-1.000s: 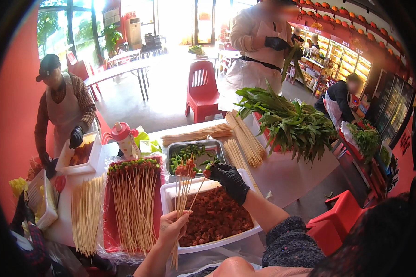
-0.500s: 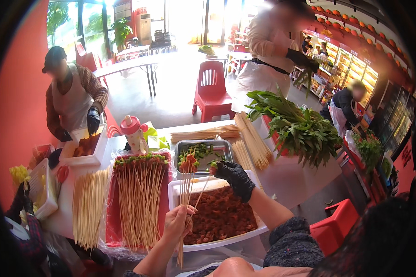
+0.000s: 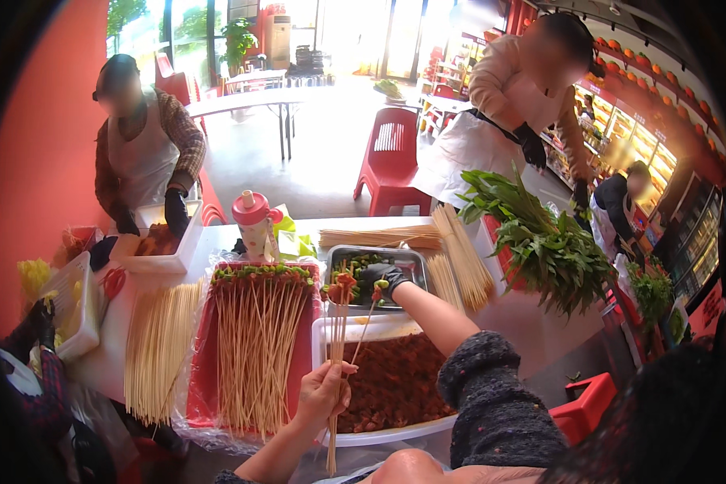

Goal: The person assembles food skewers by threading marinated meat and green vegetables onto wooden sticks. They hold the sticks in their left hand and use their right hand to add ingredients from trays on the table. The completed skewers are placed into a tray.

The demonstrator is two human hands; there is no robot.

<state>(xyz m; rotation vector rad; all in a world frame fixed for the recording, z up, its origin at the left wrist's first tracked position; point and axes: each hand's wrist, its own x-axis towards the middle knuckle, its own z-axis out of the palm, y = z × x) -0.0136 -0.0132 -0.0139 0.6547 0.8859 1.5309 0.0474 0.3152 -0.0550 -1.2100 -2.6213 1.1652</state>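
Observation:
My left hand (image 3: 324, 394), bare, is closed around several bamboo skewers (image 3: 338, 335) held upright, with reddish meat and green pieces at their tips. One skewer (image 3: 366, 329) leans apart to the right, with a green piece and meat at its tip. My right hand (image 3: 385, 282), in a black glove, reaches into a metal tray (image 3: 418, 258) of chopped green pepper (image 3: 355, 262); its fingertips are hidden among the pieces. Below it, a white tub (image 3: 395, 437) holds dark red marinated meat (image 3: 391, 387). To the left, loaded skewers (image 3: 258, 347) fill a red tray (image 3: 202, 327).
Bare bamboo skewers (image 3: 161, 347) lie at the left; more bundles (image 3: 462, 262) lie behind the metal tray. A pink-lidded bottle (image 3: 255, 230) stands behind the red tray. Leafy greens (image 3: 540, 242) are piled at the right. Co-workers in aprons stand left and far right.
My right hand has left the loose skewer's tip and gone into the metal tray. My left hand still holds the skewers. The whole view has shifted slightly.

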